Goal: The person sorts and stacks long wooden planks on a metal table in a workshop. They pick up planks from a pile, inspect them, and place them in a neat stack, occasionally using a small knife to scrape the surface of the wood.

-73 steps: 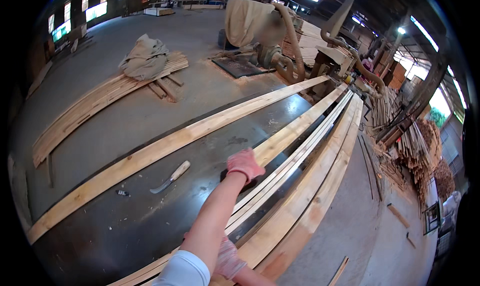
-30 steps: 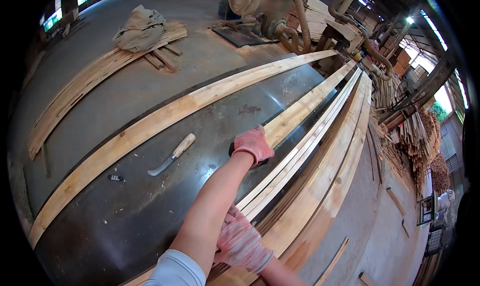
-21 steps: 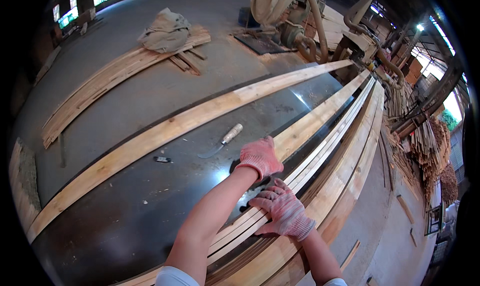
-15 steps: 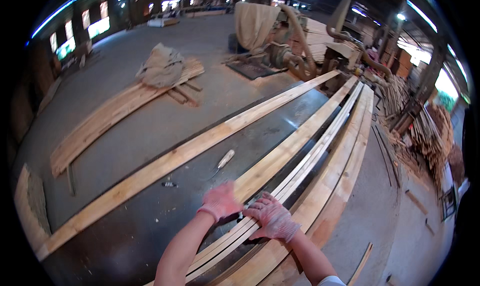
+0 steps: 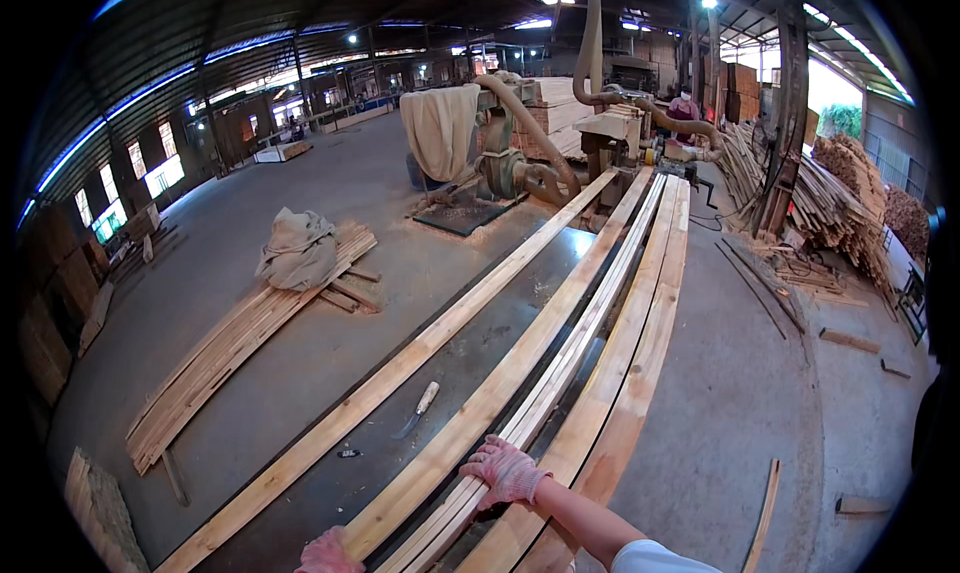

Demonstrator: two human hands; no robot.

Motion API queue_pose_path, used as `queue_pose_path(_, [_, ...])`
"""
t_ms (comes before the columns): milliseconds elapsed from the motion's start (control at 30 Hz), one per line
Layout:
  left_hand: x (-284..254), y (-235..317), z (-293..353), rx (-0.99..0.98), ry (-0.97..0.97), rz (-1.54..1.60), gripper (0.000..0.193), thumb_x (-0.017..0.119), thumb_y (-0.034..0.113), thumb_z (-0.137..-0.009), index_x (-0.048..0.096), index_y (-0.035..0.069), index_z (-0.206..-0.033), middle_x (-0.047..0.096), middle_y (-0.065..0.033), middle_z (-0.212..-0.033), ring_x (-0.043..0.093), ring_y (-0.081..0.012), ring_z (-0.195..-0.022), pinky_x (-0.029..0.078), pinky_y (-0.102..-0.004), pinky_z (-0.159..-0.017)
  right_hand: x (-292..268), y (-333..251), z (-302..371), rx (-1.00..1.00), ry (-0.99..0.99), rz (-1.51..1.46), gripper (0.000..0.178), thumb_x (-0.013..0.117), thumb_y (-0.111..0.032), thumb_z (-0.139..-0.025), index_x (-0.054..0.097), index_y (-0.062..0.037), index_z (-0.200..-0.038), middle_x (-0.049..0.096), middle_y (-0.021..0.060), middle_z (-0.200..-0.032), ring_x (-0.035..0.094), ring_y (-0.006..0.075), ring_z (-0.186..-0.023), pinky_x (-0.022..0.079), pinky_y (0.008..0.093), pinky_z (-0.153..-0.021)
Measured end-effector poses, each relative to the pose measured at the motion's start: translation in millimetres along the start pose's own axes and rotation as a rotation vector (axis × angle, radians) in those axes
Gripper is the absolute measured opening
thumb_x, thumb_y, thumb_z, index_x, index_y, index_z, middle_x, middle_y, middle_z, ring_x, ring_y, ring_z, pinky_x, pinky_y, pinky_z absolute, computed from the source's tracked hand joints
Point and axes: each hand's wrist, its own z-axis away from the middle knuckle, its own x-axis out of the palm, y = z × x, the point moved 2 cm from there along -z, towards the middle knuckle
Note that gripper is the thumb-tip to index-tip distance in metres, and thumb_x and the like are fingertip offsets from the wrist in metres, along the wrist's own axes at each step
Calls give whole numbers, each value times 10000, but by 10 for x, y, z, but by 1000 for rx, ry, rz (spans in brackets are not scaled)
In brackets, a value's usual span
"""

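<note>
Both hands wear pinkish work gloves. My left hand [image 5: 328, 552], cut off by the lower edge, grips the near end of a long pale plank [image 5: 470, 410]; its fingers show only in part. My right hand [image 5: 505, 470] is closed over a bundle of narrow wooden strips [image 5: 575, 351] just right of that plank. On the dark metal table [image 5: 395, 388], a knife [image 5: 425, 401] with a pale handle and a curved blade lies left of the plank. Beside it is a small black object [image 5: 349, 453].
Another plank [image 5: 400, 373] runs along the table's left edge, and wide boards [image 5: 600, 398] lie to the right. At the far end stands a machine [image 5: 612, 128] with hoses. Stacked boards [image 5: 240, 338] under a cloth [image 5: 300, 250] are on the left floor; loose strips [image 5: 763, 513] lie on the right.
The left hand has moved down and left toward me, and the plank's near end has come with it. My right hand remains on the strips. The view has tilted up.
</note>
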Motion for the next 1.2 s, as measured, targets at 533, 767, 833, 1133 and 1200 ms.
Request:
queue_pose_path(533, [728, -1631, 1389, -446, -112, -172, 973, 830, 572, -677, 515, 79, -1454, 525, -165, -1498, 506, -323, -1403, 422, -425, -1158, 84, -22, 4, -25, 94, 121, 871, 750, -711, -696, 624, -204, -1394, 627, 48, -1415, 505, 265, -1387, 230, 478, -1255])
queue_pose_path(767, [-364, -283, 377, -104, 211, 176, 1076, 795, 594, -734, 387, 24, -1551, 444, -196, -1578, 444, -341, -1451, 372, -414, -1201, 162, -18, -58, -47, 107, 99, 864, 781, -673, -690, 612, -212, -1402, 624, 31, -1425, 506, 265, -1384, 208, 475, -1261])
queue_pose_path(833, [-461, 182, -166, 19, 222, 172, 1080, 789, 603, -744, 375, 27, -1559, 431, -198, -1589, 429, -342, -1464, 358, -417, -1209, 146, -57, -79, -49, 97, 108, 859, 772, -677, -700, 613, -209, -1403, 619, 24, -1434, 501, 262, -1391, 215, 474, -1259])
queue_pose_path(1133, [-999, 2702, -1812, 184, 126, 107, 1192, 784, 648, -744, 236, 63, -1626, 434, -205, -1587, 480, -358, -1427, 400, -430, -1176, 120, 150, 69, -32, 142, 43, 841, 757, -643, -713, 608, -185, -1403, 633, 86, -1411, 500, 292, -1392, 228, 492, -1252])
queue_pose_path(1200, [-906, 2829, -2040, 161, 188, 98, 1184, 775, 638, -761, 218, 57, -1630, 380, -194, -1623, 420, -325, -1474, 355, -427, -1202, 149, 79, 5, -90, 198, 24, 840, 758, -642, -714, 609, -184, -1402, 637, 97, -1401, 503, 300, -1387, 232, 498, -1250])
